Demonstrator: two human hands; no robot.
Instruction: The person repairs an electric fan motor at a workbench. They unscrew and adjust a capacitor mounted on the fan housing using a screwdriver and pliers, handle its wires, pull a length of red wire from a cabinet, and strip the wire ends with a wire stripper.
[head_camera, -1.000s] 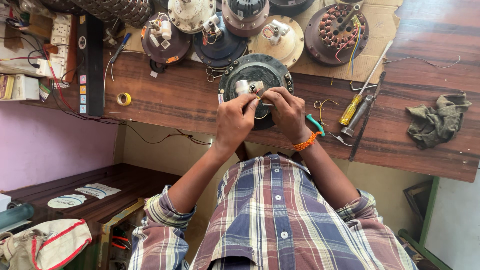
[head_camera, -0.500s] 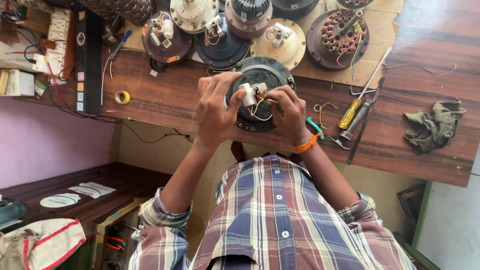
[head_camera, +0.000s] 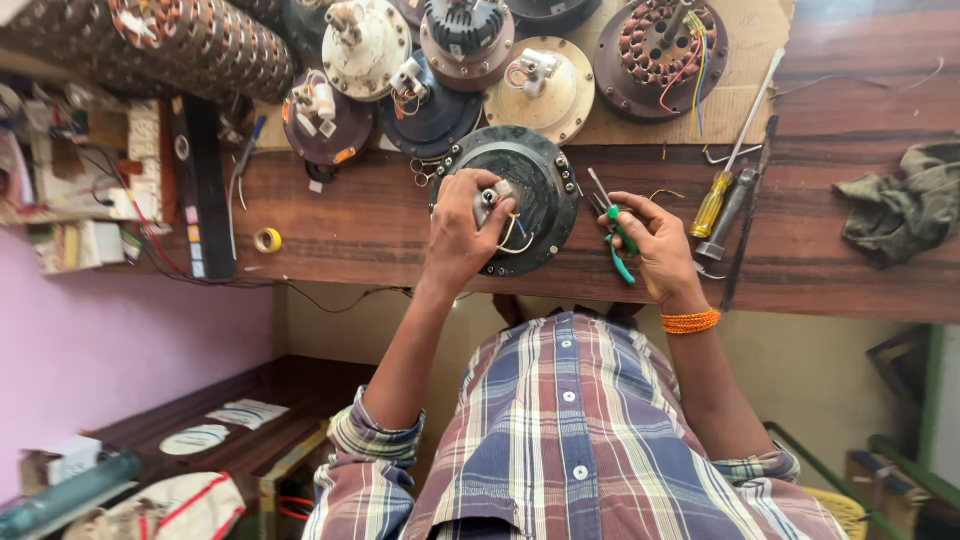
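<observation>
A round, dark metal fan motor housing (head_camera: 520, 195) lies flat on the brown wooden bench (head_camera: 380, 225), close to its near edge and directly ahead of the person in the plaid shirt. The left hand (head_camera: 462, 235) rests on the housing's left side, its fingers curled and pinching a small pale grey capacitor block (head_camera: 490, 200) from which thin wires (head_camera: 515, 240) loop down over the dark casing. The right hand (head_camera: 655, 240) sits just to the right of the housing, apart from it, with fingers closed around a pair of green-handled pliers (head_camera: 615, 235) whose metal tip points up and to the left; an orange beaded band (head_camera: 692, 321) circles that wrist. Further right on the bench lie a yellow-handled screwdriver (head_camera: 725, 180) and a grey-handled tool (head_camera: 730, 215) side by side, and well apart from them, near the right edge, a crumpled olive-green rag (head_camera: 905, 205). Behind the housing several other round motor parts are lined up, among them a cream-coloured cover plate (head_camera: 540, 90) and a stator with copper windings and coloured leads (head_camera: 660, 45) set on a sheet of brown cardboard (head_camera: 740, 70). A small roll of yellow tape (head_camera: 267, 240) sits to the left on the bench.
</observation>
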